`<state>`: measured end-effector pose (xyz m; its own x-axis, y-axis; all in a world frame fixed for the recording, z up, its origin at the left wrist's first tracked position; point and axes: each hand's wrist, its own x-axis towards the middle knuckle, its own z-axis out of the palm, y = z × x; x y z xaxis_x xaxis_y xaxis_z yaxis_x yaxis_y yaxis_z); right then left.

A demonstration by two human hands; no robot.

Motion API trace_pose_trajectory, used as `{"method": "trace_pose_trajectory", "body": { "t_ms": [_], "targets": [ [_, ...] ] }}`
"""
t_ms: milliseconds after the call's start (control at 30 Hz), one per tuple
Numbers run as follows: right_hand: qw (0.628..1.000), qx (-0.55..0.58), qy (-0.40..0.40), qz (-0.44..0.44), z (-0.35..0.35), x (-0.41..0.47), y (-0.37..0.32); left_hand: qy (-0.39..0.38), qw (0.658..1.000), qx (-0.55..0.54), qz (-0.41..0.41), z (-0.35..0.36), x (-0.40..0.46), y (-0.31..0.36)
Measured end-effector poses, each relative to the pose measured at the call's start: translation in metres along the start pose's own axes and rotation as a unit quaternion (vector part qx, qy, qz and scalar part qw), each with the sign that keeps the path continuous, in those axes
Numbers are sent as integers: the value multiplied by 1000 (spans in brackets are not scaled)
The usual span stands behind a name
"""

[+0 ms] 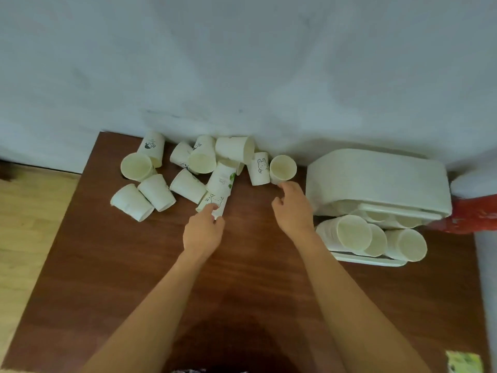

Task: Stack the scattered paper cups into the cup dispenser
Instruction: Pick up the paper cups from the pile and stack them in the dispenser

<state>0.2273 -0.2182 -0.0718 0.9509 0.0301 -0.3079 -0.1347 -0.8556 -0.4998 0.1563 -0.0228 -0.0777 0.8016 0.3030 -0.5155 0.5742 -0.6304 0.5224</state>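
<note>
Along the back edge of the brown surface [134, 265], hard against the white sheet [242, 63], the paper cups [188, 168] lay in a loose heap, some upright, some on their sides, several leaning on one another, which I took to be why the person worked from the near edge of the pile. The left hand [203, 232] had its grip closed round the lower end of a lying cup with a drawn animal [213, 201], fingers curled about it, seemingly the handiest one to lift. The right hand [293, 208] stretched toward an upright cup [282, 168] beside one printed with a rabbit [260, 168]; its fingers were loosely spread and held nothing, the fingertips just short of that cup or barely touching, I could not tell which. To the right sat the white cup dispenser [376, 181], with stacks of nested cups [371, 235] poking out of its front toward the person, mouths outward, probably so new cups could be slid onto them.
</note>
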Motion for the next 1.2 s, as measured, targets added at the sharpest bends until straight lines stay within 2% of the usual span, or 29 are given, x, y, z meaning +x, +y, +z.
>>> {"method": "trace_pose_trajectory", "body": {
  "t_ms": [133,233,400,567,900,1000,1200],
  "targets": [
    [999,-21,-36,3,11,33,-5,-13,994,-87,-65,8,21,2],
    [997,-24,-66,22,21,44,-2,30,989,-121,-78,9,27,4],
    [999,-23,3,32,24,29,-2,112,991,-78,-14,0,15,6],
    [999,5,48,19,13,-10,-1,138,988,-37,54,-11,-14,15],
    [990,115,74,21,-27,-123,22,105,981,-36,157,-9,-98,36],
    [989,130,69,31,-41,-152,39,77,979,-25,189,0,-122,45],
    [979,163,111,50,-76,-197,87,64,964,-27,258,24,-168,80]
  ]
}}
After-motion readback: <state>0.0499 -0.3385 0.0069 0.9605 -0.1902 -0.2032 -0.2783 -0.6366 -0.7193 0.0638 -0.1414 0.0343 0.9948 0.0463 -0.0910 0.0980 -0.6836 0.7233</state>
